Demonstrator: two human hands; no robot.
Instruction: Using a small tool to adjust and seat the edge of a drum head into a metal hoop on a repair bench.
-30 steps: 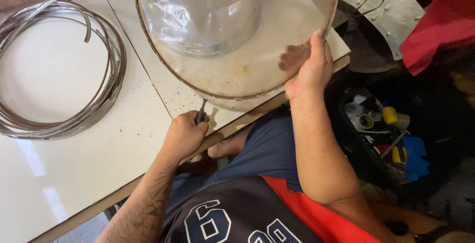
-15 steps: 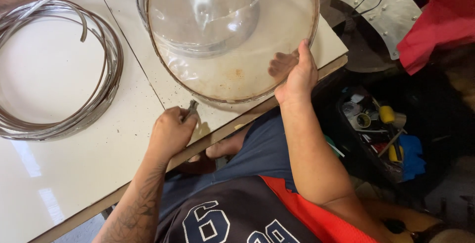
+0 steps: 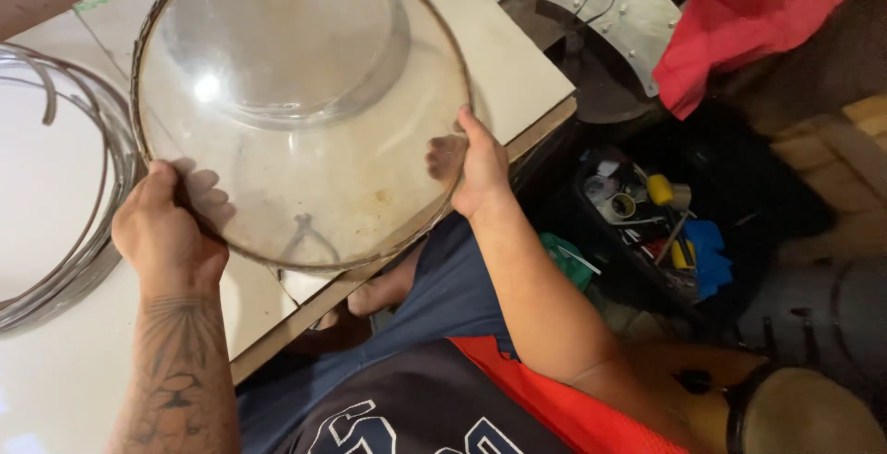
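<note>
The clear round drumhead [image 3: 305, 112] is gripped at both rims — left hand [image 3: 166, 232], right hand [image 3: 480, 172] — fingers clamped underneath.

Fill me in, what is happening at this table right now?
A seated person grips a round, see-through skin on a hoop with both hands, held over a white table. The left hand clasps its lower left rim and the right hand its right rim, fingers showing through the film. A pair of pliers lies on the table beneath, seen through the skin. A coil of metal strip sits at the left. A box of tools and a drum are on the floor.
</note>
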